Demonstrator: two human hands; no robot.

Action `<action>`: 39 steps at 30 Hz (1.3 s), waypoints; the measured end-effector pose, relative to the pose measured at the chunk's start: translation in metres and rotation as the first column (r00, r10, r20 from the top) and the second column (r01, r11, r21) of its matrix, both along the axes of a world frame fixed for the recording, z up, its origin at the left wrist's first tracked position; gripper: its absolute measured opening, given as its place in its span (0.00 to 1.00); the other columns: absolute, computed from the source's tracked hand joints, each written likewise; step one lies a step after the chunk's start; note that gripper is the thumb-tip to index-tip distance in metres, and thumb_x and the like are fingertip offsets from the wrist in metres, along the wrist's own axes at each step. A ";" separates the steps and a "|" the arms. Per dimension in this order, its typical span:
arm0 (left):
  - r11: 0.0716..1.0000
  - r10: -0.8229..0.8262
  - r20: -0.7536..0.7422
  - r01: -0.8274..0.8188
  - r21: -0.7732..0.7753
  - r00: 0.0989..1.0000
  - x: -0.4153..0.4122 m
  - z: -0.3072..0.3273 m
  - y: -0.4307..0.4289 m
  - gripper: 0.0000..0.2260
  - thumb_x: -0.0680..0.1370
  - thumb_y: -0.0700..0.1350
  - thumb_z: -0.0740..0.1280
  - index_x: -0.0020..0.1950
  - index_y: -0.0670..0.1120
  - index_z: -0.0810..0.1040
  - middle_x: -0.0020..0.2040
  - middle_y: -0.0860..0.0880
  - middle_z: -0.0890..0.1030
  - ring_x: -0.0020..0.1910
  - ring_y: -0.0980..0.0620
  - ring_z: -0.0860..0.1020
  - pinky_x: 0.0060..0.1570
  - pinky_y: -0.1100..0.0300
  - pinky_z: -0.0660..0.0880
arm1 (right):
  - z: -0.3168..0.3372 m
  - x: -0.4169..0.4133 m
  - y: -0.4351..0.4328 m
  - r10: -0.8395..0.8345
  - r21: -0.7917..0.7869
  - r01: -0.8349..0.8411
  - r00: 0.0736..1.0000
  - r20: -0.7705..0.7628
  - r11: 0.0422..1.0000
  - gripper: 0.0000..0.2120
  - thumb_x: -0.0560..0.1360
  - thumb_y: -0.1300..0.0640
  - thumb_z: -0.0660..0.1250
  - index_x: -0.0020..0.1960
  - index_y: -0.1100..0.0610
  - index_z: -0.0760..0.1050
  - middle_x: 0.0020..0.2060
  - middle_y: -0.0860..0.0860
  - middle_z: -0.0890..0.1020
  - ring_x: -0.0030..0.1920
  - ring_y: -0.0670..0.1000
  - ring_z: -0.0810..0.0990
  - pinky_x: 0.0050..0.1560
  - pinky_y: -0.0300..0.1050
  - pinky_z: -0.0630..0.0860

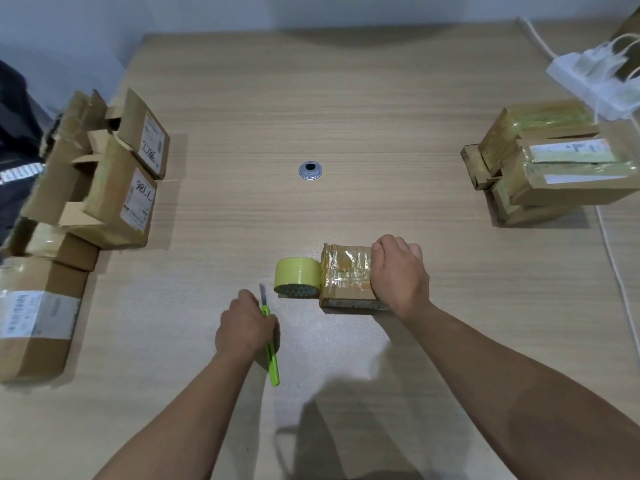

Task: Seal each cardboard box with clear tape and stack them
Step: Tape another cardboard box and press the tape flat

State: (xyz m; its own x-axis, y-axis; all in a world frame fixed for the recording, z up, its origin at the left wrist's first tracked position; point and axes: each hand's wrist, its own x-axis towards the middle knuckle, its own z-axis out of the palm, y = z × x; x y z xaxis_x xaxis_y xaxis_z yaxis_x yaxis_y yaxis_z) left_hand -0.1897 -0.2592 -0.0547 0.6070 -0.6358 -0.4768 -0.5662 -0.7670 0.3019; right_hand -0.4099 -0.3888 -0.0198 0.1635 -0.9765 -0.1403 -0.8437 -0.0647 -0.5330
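Pale wood-grain surface (pixel 346 116) fills the view, bounded by a white wall at the far edge. Nearest, the left hand (pixel 242 327) has its fingers curled round a slim green utility knife (pixel 273 362) whose blade is out and points away from the person. Just beyond and to the right, the right hand (pixel 400 275) grips the right end of a small brown cardboard box wrapped in clear tape (pixel 346 275), fingers curled over its far edge; the box lies flat on the surface. A yellowish roll of clear tape (pixel 298 277) stands on its edge, touching the box's left side.

Along the left edge sits a large brown carton with a white label (pixel 34 317), and behind it a pile of brown cardboard boxes with loose flaps (pixel 114 188), 2 of them showing handwritten labels. A round metal grommet (pixel 310 170) sits mid-surface. Far right, a stack of taped cardboard boxes (pixel 561 168) rests near a white power strip (pixel 595 84) with plugs in it.
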 end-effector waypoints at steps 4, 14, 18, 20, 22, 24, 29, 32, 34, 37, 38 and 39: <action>0.895 -0.174 0.094 0.198 -0.400 0.980 0.019 0.036 -0.042 0.15 0.74 0.50 0.63 0.58 0.46 0.77 0.53 0.46 0.77 0.56 0.43 0.73 0.55 0.52 0.69 | -0.001 -0.001 0.000 0.004 -0.013 -0.004 1.000 -0.004 1.000 0.16 0.86 0.51 0.50 0.56 0.55 0.74 0.53 0.49 0.79 0.58 0.54 0.69 0.45 0.47 0.66; 0.826 -0.525 -0.442 0.560 -0.063 0.727 0.005 0.069 -0.122 0.09 0.80 0.40 0.66 0.57 0.51 0.79 0.55 0.50 0.80 0.54 0.50 0.76 0.55 0.56 0.72 | -0.005 -0.001 0.000 0.012 -0.031 -0.012 1.000 0.004 0.999 0.16 0.85 0.51 0.51 0.54 0.56 0.75 0.50 0.50 0.79 0.56 0.54 0.70 0.44 0.48 0.70; 0.829 -0.527 -0.467 0.550 -0.101 0.710 0.006 0.063 -0.120 0.06 0.80 0.42 0.68 0.52 0.54 0.79 0.53 0.51 0.81 0.50 0.51 0.76 0.50 0.58 0.72 | -0.005 -0.001 -0.001 0.013 -0.034 -0.013 1.000 0.006 0.999 0.16 0.85 0.51 0.51 0.54 0.56 0.75 0.50 0.50 0.79 0.55 0.53 0.70 0.45 0.49 0.70; 0.835 -0.528 -0.457 0.535 -0.128 0.716 0.008 0.059 -0.118 0.05 0.79 0.43 0.69 0.49 0.54 0.79 0.52 0.52 0.82 0.50 0.51 0.76 0.51 0.58 0.71 | -0.005 -0.002 -0.001 0.012 -0.036 -0.012 1.000 0.011 0.999 0.16 0.85 0.51 0.51 0.54 0.56 0.75 0.50 0.50 0.79 0.55 0.54 0.71 0.45 0.49 0.70; 0.844 -0.523 -0.454 0.512 -0.160 0.721 0.006 0.057 -0.116 0.05 0.80 0.41 0.69 0.47 0.51 0.79 0.47 0.55 0.81 0.47 0.53 0.75 0.46 0.62 0.70 | -0.005 -0.002 -0.001 0.010 -0.038 -0.010 1.000 0.009 0.999 0.15 0.85 0.51 0.51 0.54 0.56 0.75 0.50 0.50 0.79 0.55 0.54 0.71 0.45 0.49 0.70; 0.866 -0.489 -0.470 0.472 -0.164 0.735 0.003 0.055 -0.113 0.05 0.80 0.40 0.68 0.46 0.49 0.78 0.44 0.54 0.80 0.44 0.52 0.74 0.43 0.61 0.70 | -0.006 -0.001 -0.001 0.012 -0.038 -0.012 1.000 0.004 0.999 0.15 0.85 0.51 0.52 0.54 0.56 0.75 0.50 0.50 0.79 0.56 0.54 0.71 0.45 0.48 0.69; 0.933 -0.352 -0.441 0.345 -0.099 0.826 0.004 0.048 -0.102 0.07 0.81 0.41 0.64 0.44 0.49 0.77 0.44 0.50 0.81 0.44 0.46 0.78 0.42 0.56 0.73 | -0.005 -0.004 -0.002 0.009 -0.026 -0.010 1.000 -0.013 1.000 0.15 0.86 0.50 0.51 0.54 0.55 0.74 0.51 0.49 0.78 0.56 0.53 0.70 0.45 0.47 0.68; 0.961 -0.274 -0.437 0.224 -0.162 0.857 0.007 0.051 -0.096 0.07 0.81 0.41 0.64 0.43 0.48 0.76 0.43 0.51 0.80 0.42 0.49 0.76 0.40 0.57 0.70 | -0.004 -0.004 -0.001 0.011 -0.023 -0.012 1.000 -0.010 1.000 0.16 0.85 0.50 0.50 0.54 0.55 0.74 0.51 0.48 0.78 0.56 0.53 0.70 0.45 0.48 0.68; 0.968 -0.238 -0.443 0.172 -0.184 0.864 0.010 0.054 -0.091 0.07 0.81 0.41 0.65 0.43 0.49 0.76 0.43 0.51 0.81 0.42 0.49 0.75 0.40 0.57 0.70 | -0.003 -0.001 0.000 0.022 -0.030 -0.022 1.000 -0.015 0.999 0.16 0.86 0.50 0.50 0.54 0.55 0.74 0.51 0.48 0.78 0.56 0.53 0.70 0.45 0.48 0.70; 0.971 -0.196 -0.453 0.107 -0.215 0.870 0.013 0.059 -0.083 0.08 0.80 0.43 0.66 0.41 0.52 0.77 0.47 0.47 0.83 0.45 0.45 0.77 0.43 0.55 0.69 | 0.000 0.000 0.000 0.039 -0.021 -0.039 0.999 -0.030 0.999 0.16 0.86 0.50 0.49 0.56 0.55 0.73 0.52 0.49 0.78 0.57 0.53 0.69 0.47 0.49 0.69; 0.970 -0.181 -0.455 0.083 -0.228 0.872 0.012 0.062 -0.080 0.09 0.80 0.42 0.66 0.40 0.52 0.77 0.47 0.47 0.83 0.44 0.46 0.76 0.42 0.56 0.68 | 0.002 0.000 -0.002 0.052 -0.003 -0.053 0.998 -0.040 0.999 0.16 0.86 0.50 0.49 0.57 0.55 0.73 0.54 0.50 0.78 0.57 0.54 0.69 0.48 0.49 0.68; 0.969 -0.167 -0.460 0.059 -0.240 0.872 0.011 0.065 -0.078 0.10 0.80 0.42 0.66 0.40 0.52 0.77 0.46 0.47 0.82 0.43 0.47 0.74 0.40 0.57 0.67 | 0.004 0.000 -0.005 0.066 0.026 -0.064 0.996 -0.053 0.998 0.16 0.86 0.50 0.48 0.58 0.55 0.73 0.55 0.51 0.77 0.58 0.54 0.69 0.49 0.49 0.68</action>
